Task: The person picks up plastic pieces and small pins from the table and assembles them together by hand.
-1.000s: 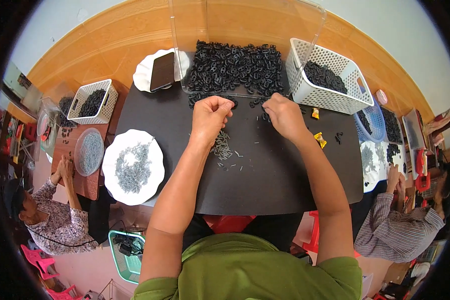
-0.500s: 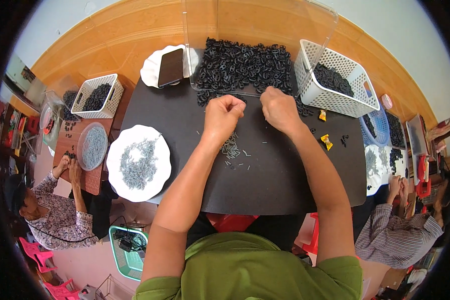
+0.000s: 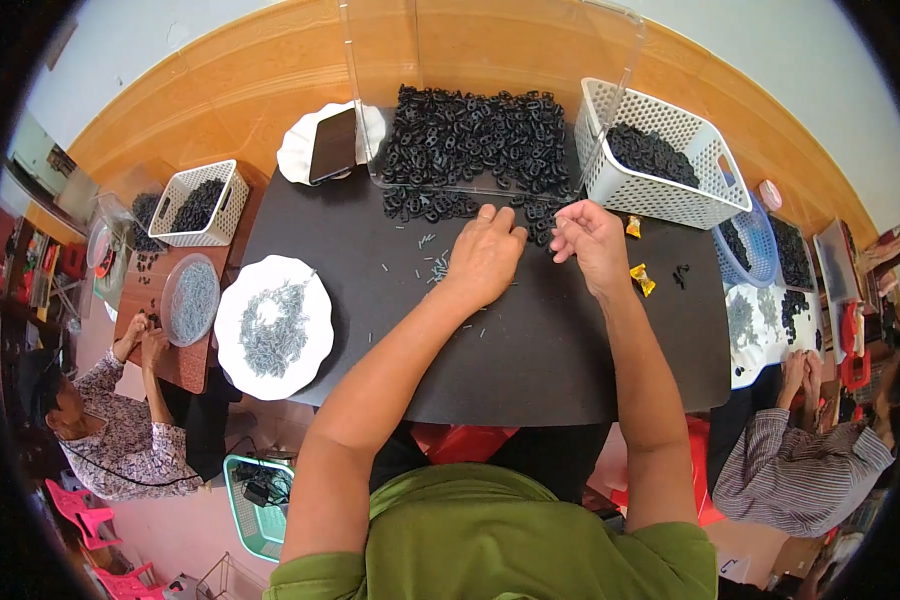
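Across a dark table (image 3: 530,385), a clear bin (image 3: 470,189) holds plenty yet; a white basket (image 3: 660,202) is part-filled, finished share unclear. Left hand (image 3: 487,256) and curled right hand (image 3: 592,246) near black loops (image 3: 428,206), metallic pins (image 3: 439,270); whether fingers grip anything cannot be told.

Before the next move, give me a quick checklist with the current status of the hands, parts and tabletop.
1. Left hand carrying nothing: cannot tell; it is palm down, its underside hidden.
2. Right hand holding a part: cannot tell; its fingers are curled, and anything between them is too small to make out.
3. Black parts available: ok; heaped in the clear bin, with more in front.
4. Grey pins on the white plate: ok; a broad pile.
5. All pins gathered: not ok; some lie loose around the left hand.
6. Phone away from both hands: ok.
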Action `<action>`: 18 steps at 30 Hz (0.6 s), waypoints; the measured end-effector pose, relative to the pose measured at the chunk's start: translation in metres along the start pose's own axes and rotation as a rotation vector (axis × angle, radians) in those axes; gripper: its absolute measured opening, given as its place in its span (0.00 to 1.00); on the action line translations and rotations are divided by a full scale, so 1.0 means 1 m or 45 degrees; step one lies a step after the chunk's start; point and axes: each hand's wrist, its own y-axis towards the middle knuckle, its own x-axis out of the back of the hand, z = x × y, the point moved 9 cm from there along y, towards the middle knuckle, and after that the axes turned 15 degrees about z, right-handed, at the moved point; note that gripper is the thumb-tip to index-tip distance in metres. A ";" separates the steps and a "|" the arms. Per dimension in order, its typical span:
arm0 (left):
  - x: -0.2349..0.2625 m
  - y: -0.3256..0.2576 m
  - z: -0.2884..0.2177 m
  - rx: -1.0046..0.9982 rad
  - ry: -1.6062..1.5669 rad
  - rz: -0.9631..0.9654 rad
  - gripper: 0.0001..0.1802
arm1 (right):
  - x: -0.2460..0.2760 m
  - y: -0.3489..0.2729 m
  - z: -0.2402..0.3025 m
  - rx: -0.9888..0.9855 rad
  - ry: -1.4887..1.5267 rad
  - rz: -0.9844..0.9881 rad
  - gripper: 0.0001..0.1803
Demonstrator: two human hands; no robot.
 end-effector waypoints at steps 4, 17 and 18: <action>-0.005 0.015 -0.001 -0.055 0.127 0.004 0.05 | -0.007 -0.001 0.001 0.000 0.237 0.131 0.03; -0.010 0.015 -0.001 0.035 0.276 -0.008 0.06 | -0.011 -0.005 0.005 0.044 0.328 0.268 0.05; -0.009 0.012 -0.001 0.037 0.278 -0.008 0.06 | -0.012 -0.005 0.006 0.045 0.329 0.270 0.05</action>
